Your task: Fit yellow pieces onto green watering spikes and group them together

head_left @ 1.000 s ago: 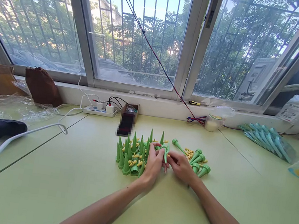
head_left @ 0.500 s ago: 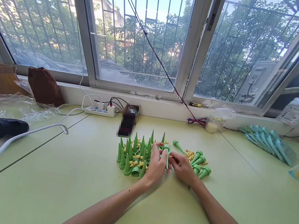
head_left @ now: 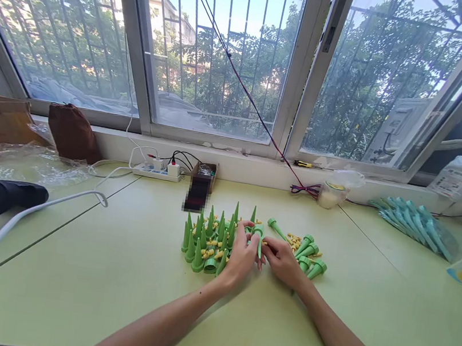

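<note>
My left hand is closed around a green plant watering spike, its wide cap up and its point angled down. Close beside it, my right hand pinches a small yellow valve piece against the side of the spike. Whether the piece is seated in the spike cannot be made out. Left of my hands, a group of green spikes stands points up, with yellow pieces among them. To the right lie several loose green spikes around a small heap of yellow valves.
Behind the spikes are a small box and a power strip. A white cable and a black handled object lie at left. A jar and blue-green packets sit at right.
The view has shifted very slightly. Both hands keep the same hold on the spike and the yellow piece, with barely any visible movement.
</note>
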Motion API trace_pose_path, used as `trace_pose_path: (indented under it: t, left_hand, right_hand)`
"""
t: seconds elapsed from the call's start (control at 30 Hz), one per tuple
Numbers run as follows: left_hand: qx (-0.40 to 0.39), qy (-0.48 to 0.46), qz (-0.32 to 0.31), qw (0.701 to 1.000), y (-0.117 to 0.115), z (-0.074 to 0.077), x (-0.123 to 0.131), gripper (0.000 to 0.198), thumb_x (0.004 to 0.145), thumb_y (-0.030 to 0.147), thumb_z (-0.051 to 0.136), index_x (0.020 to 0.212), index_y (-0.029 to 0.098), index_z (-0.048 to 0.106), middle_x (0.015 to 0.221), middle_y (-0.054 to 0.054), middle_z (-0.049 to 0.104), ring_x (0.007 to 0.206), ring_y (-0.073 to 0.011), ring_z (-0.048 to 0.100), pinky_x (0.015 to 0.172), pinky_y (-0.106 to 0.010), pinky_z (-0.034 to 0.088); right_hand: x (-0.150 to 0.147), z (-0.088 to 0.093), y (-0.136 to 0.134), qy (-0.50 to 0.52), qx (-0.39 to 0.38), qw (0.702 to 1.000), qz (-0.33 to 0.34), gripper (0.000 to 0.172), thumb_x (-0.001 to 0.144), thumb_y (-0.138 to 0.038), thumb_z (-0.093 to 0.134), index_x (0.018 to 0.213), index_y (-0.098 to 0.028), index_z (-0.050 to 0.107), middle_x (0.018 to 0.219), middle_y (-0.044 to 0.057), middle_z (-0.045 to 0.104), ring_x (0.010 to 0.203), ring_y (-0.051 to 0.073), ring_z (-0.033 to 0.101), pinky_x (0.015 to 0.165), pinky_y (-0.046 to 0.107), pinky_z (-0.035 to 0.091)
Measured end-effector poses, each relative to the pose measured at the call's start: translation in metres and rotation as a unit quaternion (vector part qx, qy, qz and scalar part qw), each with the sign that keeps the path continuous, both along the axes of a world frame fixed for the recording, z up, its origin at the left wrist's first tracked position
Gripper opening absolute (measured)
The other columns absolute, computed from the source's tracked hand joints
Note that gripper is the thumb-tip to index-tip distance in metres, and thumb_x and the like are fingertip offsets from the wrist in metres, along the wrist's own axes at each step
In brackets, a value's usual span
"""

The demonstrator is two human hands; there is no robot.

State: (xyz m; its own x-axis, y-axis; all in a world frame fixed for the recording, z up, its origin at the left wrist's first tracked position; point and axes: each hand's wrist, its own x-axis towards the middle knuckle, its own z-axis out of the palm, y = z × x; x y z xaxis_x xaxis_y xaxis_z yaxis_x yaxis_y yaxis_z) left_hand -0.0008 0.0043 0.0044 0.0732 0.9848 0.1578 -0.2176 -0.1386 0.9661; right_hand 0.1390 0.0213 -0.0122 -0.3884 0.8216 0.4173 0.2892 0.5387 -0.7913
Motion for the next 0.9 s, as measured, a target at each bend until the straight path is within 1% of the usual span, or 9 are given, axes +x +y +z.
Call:
trace_pose_path:
  t: [0.13,0.33,0.43,0.63,0.73,0.9]
  left_hand:
    - [0.011,0.012,0.0,1.0,0.0004,0.0,0.0001,0.025,0.089,0.031,0.05,0.109,0.024,0.038,0.063,0.009,0.05,0.041,-0.0121,0.05,0.041,-0.024,0.045]
    - [0.027,0.018,-0.001,0.999,-0.0009,0.0015,0.0002,0.026,0.09,0.033,0.052,0.11,0.023,0.039,0.064,0.009,0.052,0.041,-0.0125,0.052,0.041,-0.025,0.046]
    - [0.031,0.022,-0.006,0.999,0.0006,-0.0003,0.0001,0.026,0.091,0.033,0.052,0.11,0.023,0.039,0.064,0.009,0.051,0.041,-0.0125,0.052,0.041,-0.025,0.046]
    - [0.023,0.025,-0.015,0.999,0.0046,-0.006,-0.0004,0.028,0.092,0.036,0.053,0.114,0.023,0.041,0.063,0.008,0.052,0.042,-0.0135,0.053,0.04,-0.025,0.045]
    - [0.023,0.037,-0.019,0.999,0.005,-0.0062,-0.0014,0.031,0.093,0.038,0.053,0.117,0.022,0.042,0.063,0.007,0.053,0.042,-0.0136,0.052,0.042,-0.026,0.046]
    - [0.038,0.059,-0.02,0.997,0.0054,-0.0048,-0.0035,0.037,0.093,0.04,0.054,0.121,0.02,0.042,0.065,0.008,0.052,0.041,-0.0127,0.052,0.043,-0.026,0.046]
  right_hand:
    - [0.0,-0.0003,0.0007,0.006,-0.004,1.0,-0.001,0.041,0.101,-0.035,0.049,0.062,-0.022,0.046,0.058,-0.001,0.063,0.054,0.015,0.059,0.057,0.026,0.042]
    - [-0.0007,0.0019,-0.0003,0.016,-0.015,1.0,-0.002,0.044,0.101,-0.041,0.049,0.062,-0.022,0.046,0.056,-0.002,0.061,0.053,0.015,0.056,0.056,0.027,0.039]
    - [-0.0004,0.0014,-0.0001,0.015,-0.012,1.0,-0.005,0.043,0.101,-0.041,0.049,0.062,-0.022,0.047,0.055,-0.002,0.06,0.052,0.014,0.054,0.055,0.027,0.038]
    - [0.0017,-0.0024,0.0029,0.015,-0.017,1.0,-0.005,0.043,0.101,-0.039,0.049,0.062,-0.022,0.047,0.057,-0.001,0.061,0.054,0.015,0.056,0.057,0.027,0.04]
    - [0.0021,-0.0019,0.0031,0.01,-0.014,1.0,-0.011,0.042,0.101,-0.039,0.049,0.062,-0.022,0.047,0.057,-0.001,0.062,0.054,0.015,0.055,0.057,0.027,0.039]
    - [0.0015,0.0007,0.001,0.02,-0.017,1.0,-0.001,0.04,0.101,-0.036,0.048,0.063,-0.022,0.048,0.058,-0.002,0.062,0.055,0.015,0.056,0.058,0.027,0.041]
